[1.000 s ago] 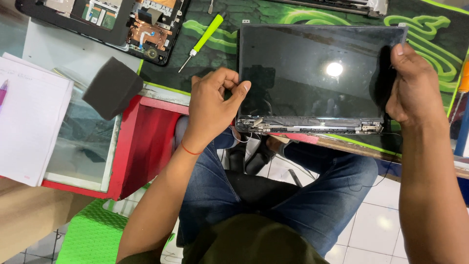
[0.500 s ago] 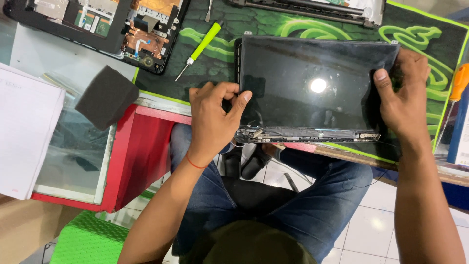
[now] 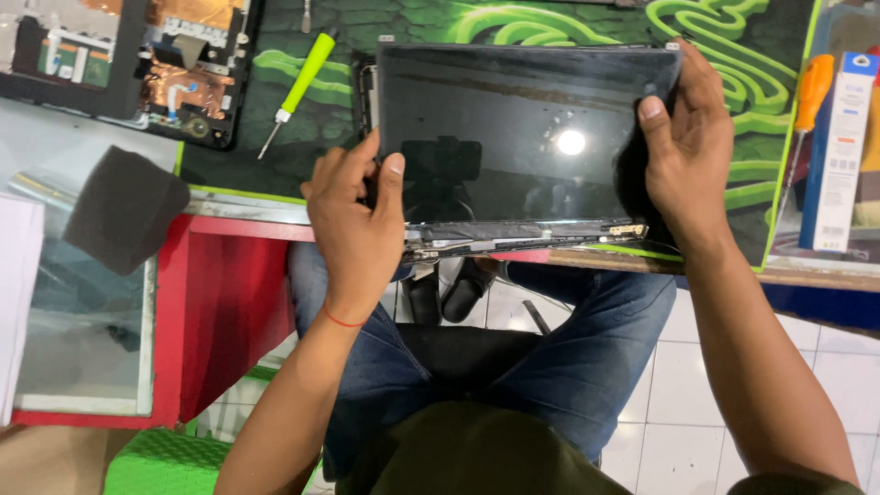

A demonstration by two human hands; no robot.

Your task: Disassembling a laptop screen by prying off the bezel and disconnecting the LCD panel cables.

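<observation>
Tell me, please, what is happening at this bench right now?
A seated person holds a detached laptop screen panel at the near edge of a green and black mat. The left hand grips its left edge near the hinge strip, and the right hand clasps the right edge. A green screwdriver and an opened laptop base lie further back on the left.

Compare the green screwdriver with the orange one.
The green screwdriver lies tilted on the mat, left of the screen, its whole thin shaft showing. The orange screwdriver lies nearly straight at the right, beside a box, its shaft faint. Neither is touched by a hand.
</observation>
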